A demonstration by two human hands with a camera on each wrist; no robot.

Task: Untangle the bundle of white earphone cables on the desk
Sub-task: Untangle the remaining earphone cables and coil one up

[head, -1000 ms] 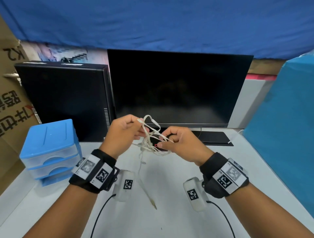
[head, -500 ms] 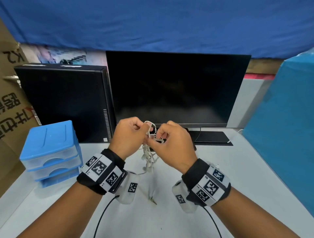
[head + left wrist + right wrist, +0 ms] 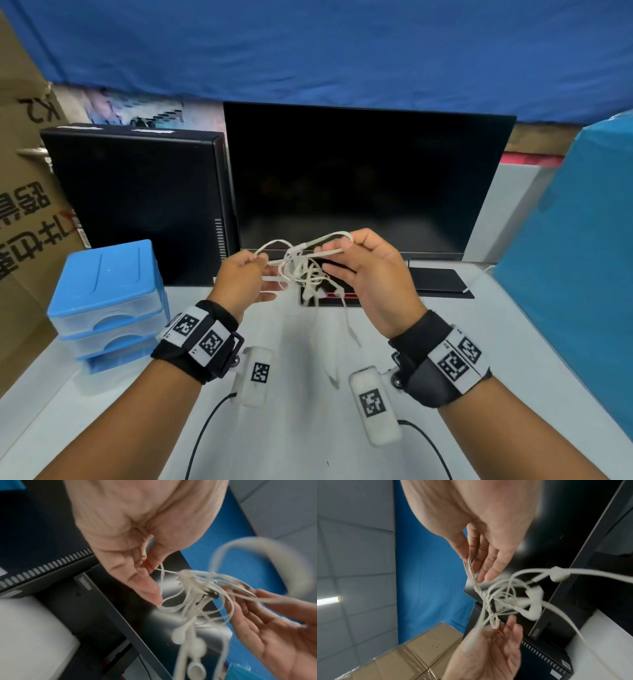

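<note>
White desk [image 3: 308,428] under me, blue cloth [image 3: 308,48] hung across the back wall. L to R: cardboard boxes [image 3: 24,212] at far left, small blue drawer unit [image 3: 106,291] on the desk's left side, black PC tower [image 3: 137,202] behind it, dark monitor [image 3: 363,178] in the middle w/ its base on the desk, blue panel [image 3: 575,260] at the right edge.

Earphone cables [image 3: 305,270] are up in the air btwn my hands, above the desk & in front of the monitor's lower edge. Thin white cords, knotted into a dense clump at centre, loops sticking out top left & top right; a few earbuds dangle under the clump, loose strands trail down toward the desk.

My left hand [image 3: 239,277] pinches thin strands at the clump's left side, thumb against forefinger, other fingers looser. My right hand [image 3: 370,274] pinches a thicker loop at the top right btwn thumb & forefinger, remaining fingers fairly straight beside the tangle
</note>
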